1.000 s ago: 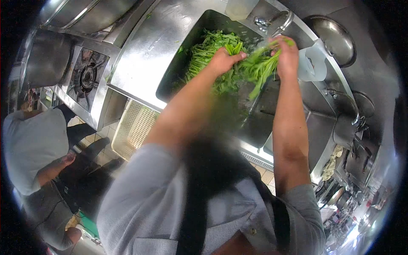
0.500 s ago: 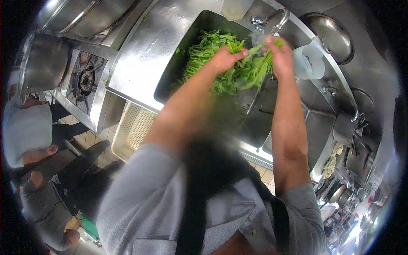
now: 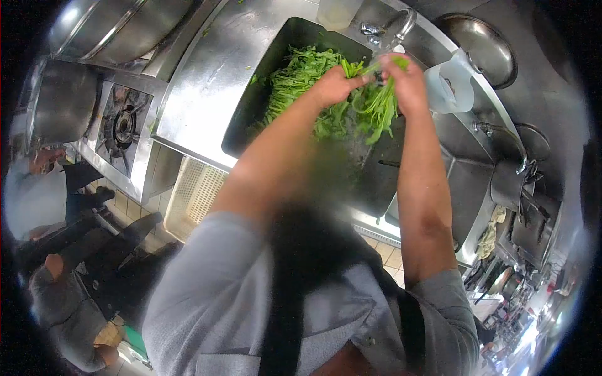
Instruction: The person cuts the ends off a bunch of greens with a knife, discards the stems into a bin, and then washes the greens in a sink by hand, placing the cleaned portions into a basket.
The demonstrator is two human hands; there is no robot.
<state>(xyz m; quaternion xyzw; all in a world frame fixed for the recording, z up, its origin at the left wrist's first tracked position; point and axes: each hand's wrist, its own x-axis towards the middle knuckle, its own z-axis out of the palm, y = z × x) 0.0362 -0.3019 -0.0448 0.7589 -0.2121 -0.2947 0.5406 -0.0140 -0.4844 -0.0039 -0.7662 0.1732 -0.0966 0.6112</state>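
Both hands work over a dark sink (image 3: 251, 103) with a pile of leafy greens (image 3: 298, 78) along its left side. My left hand (image 3: 335, 86) is closed round some green stems, whose pale ends poke out above the thumb. Held in my right hand (image 3: 407, 84) is a bunch of leafy greens (image 3: 378, 113), its leaves hanging down between the hands. The fingers of both hands are partly hidden by the greens and blur. Just beyond the right hand, a metal faucet (image 3: 409, 24) runs water onto or close to the bunch.
A translucent plastic jug (image 3: 450, 84) stands right of my right hand. Another plastic container (image 3: 338, 12) sits behind the sink. A perforated crate (image 3: 194, 195) is below the steel counter (image 3: 204, 88). Left are a gas burner (image 3: 123, 123) and two people, one in grey (image 3: 69, 316).
The bunch between my hands has drawn closer to my right hand, its leaves now apart from the pile. The camera view has shifted slightly.
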